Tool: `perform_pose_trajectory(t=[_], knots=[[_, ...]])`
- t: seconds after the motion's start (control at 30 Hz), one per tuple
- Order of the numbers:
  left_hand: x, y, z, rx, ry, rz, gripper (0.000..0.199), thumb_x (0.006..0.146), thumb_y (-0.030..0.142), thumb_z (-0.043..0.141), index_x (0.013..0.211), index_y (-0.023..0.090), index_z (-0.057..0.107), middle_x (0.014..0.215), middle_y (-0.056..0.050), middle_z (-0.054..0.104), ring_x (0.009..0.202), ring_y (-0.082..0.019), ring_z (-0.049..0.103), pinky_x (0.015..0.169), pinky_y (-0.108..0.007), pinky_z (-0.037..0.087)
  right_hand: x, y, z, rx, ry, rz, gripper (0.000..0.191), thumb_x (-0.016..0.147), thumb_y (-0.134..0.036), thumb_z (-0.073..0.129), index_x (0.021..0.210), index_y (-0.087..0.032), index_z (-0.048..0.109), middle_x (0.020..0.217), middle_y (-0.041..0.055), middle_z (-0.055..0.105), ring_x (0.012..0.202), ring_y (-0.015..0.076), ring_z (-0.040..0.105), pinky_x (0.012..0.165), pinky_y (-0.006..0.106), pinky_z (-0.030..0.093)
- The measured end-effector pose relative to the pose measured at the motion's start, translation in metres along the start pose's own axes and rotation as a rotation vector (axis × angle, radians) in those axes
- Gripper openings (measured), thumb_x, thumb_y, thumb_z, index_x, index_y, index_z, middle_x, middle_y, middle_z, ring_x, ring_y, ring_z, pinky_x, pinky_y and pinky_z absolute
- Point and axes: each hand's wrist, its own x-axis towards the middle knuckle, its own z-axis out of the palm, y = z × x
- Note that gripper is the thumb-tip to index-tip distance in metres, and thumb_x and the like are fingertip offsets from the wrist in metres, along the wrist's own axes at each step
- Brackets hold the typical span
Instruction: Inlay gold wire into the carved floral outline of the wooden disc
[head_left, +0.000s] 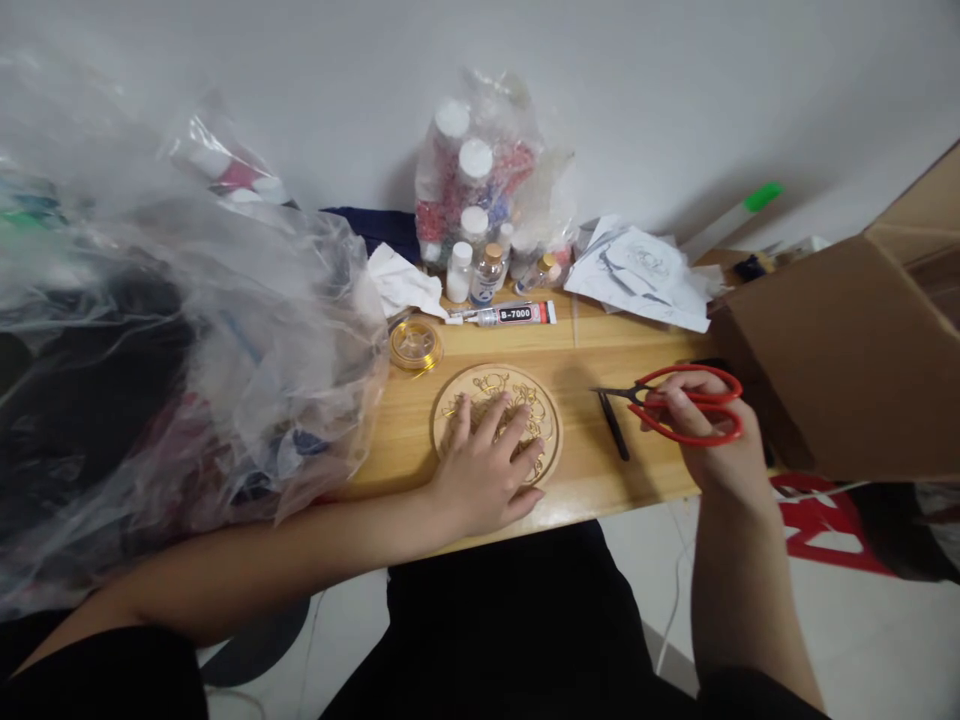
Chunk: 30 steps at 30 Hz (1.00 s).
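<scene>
With fingers spread, my left hand [487,470] lies over a round wooden disc [553,420] that carries curled gold wire [495,382]. Part of the wirework is hidden beneath the fingers. My right hand [705,420] is wrapped round the red handles of a pair of scissors [727,378], held above the table's right side with the dark blades pointing left. Below the blades lies a slim black stick-like tool [615,430]. A spool of gold wire [415,345] rests on the table behind and left of the disc.
Behind the disc stand a glue tube [517,314], small bottles [487,275], a crumpled tissue [401,280] and a bag of jars [480,160]. A printed sheet [641,275] lies back right. Plastic bags [285,300] crowd the left; a cardboard box [832,350] stands at right.
</scene>
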Motion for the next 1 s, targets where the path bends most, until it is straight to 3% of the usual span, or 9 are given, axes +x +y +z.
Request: perform_pose_trajectory(t=[0.13,0.27,0.43,0.6,0.7,0.83,1.0], knots=[[0.0,0.001,-0.001,0.002,-0.008,-0.013,0.046,0.087,0.052,0.053,0.121,0.023,0.062,0.14,-0.015,0.049,0.132,-0.04,0.038,0.099,-0.072,0.029,0.0,-0.018,-0.009,-0.092,-0.293,-0.117,0.029,0.073,-0.048,0.072,0.079,-0.019,0.067,0.074,0.0058,0.067,0.066,0.0164,0.064,0.063,0.03,0.054],[0.0,0.002,-0.001,0.005,-0.022,-0.016,0.046,0.088,0.052,0.052,0.122,0.023,0.061,0.141,-0.014,0.049,0.133,-0.04,0.037,0.101,-0.072,0.028,0.014,-0.039,0.0,-0.097,-0.57,-0.02,0.04,0.064,-0.056,0.074,0.071,-0.017,0.066,0.067,0.0059,0.065,0.064,0.017,0.063,0.06,0.03,0.053],[0.0,0.001,0.001,0.012,-0.022,-0.01,0.047,0.088,0.053,0.05,0.123,0.023,0.061,0.141,-0.014,0.049,0.133,-0.041,0.038,0.1,-0.072,0.027,0.046,-0.052,0.023,-0.159,-0.834,0.041,0.025,0.056,-0.029,0.08,0.07,-0.015,0.066,0.069,0.0002,0.067,0.063,0.0107,0.06,0.063,0.027,0.05],[0.0,-0.001,0.002,-0.011,-0.017,0.003,0.047,0.088,0.052,0.051,0.124,0.022,0.06,0.142,-0.016,0.047,0.134,-0.041,0.035,0.101,-0.072,0.026,0.072,-0.046,0.04,-0.25,-1.127,-0.076,0.015,0.069,-0.028,0.07,0.072,-0.014,0.063,0.067,-0.0051,0.066,0.061,0.0061,0.06,0.06,0.02,0.048],[0.002,-0.001,0.0,-0.039,-0.016,0.002,0.046,0.088,0.05,0.052,0.121,0.02,0.061,0.142,-0.017,0.048,0.134,-0.042,0.035,0.102,-0.072,0.023,0.081,-0.038,0.046,-0.22,-1.192,-0.147,0.017,0.075,-0.031,0.064,0.078,-0.014,0.064,0.068,-0.0063,0.066,0.061,0.004,0.06,0.061,0.018,0.048],[0.004,-0.001,-0.001,-0.067,-0.023,-0.004,0.044,0.087,0.048,0.055,0.12,0.02,0.062,0.14,-0.016,0.05,0.133,-0.042,0.037,0.105,-0.071,0.02,0.087,-0.028,0.045,-0.204,-1.141,-0.155,0.02,0.071,-0.034,0.067,0.075,-0.015,0.064,0.068,-0.0062,0.067,0.064,0.0044,0.061,0.063,0.018,0.048],[0.004,-0.001,0.0,-0.073,-0.016,-0.001,0.043,0.087,0.047,0.057,0.118,0.019,0.062,0.139,-0.016,0.051,0.134,-0.043,0.038,0.107,-0.07,0.016,0.084,-0.023,0.035,-0.134,-1.082,-0.41,0.013,0.08,-0.027,0.063,0.089,-0.019,0.068,0.077,-0.0053,0.068,0.07,0.0066,0.064,0.066,0.02,0.051]])
